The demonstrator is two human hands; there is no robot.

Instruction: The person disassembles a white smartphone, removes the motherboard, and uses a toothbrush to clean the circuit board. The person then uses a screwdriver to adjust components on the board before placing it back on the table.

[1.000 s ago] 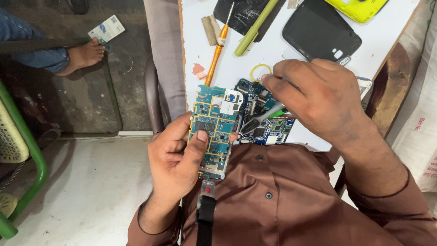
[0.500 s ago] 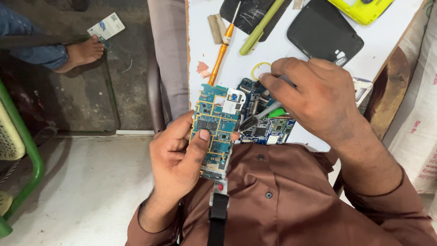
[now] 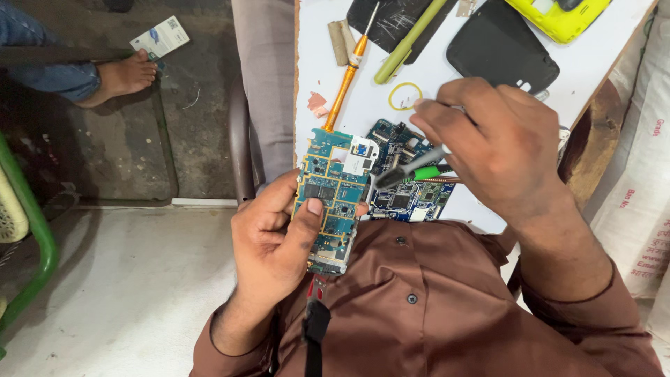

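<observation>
Down in the head view, the left hand (image 3: 272, 241) grips a blue circuit board (image 3: 333, 199) by its edge, thumb pressed flat on its face, holding it over the near edge of the white desk (image 3: 314, 56). Just beside it, the right hand (image 3: 499, 150) is closed around a green-handled tool (image 3: 415, 172) whose dark tip points at the upper right of that board. Under the tool a second circuit board (image 3: 405, 192) lies on the desk, its left edge touching or tucked behind the held one. Further back lie an orange screwdriver (image 3: 343, 80), a yellow-green stick (image 3: 408, 42), a yellow rubber band (image 3: 405, 95), a black phone cover (image 3: 502, 52) and a yellow phone case (image 3: 558, 15). On the floor at far left another person's bare foot (image 3: 118, 78) rests near a small card (image 3: 159, 37)
</observation>
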